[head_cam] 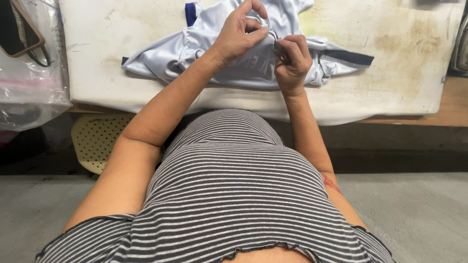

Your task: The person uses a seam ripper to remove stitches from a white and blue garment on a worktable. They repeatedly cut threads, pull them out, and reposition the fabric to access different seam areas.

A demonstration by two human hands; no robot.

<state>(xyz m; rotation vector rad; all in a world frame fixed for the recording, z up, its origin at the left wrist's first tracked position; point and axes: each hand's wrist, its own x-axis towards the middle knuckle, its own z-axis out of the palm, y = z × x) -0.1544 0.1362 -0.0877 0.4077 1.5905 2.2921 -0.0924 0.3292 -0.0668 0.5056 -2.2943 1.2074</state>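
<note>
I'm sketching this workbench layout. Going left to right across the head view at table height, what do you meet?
Clear plastic bag → white padded table → pale garment with dark blue trim → left hand → right hand, pinching a small metal tool.

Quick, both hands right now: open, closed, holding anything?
Left hand: grip closed, fingers pinching a fold of the pale blue garment.
Right hand: grip closed on a small metal tool, held against the garment.
</note>
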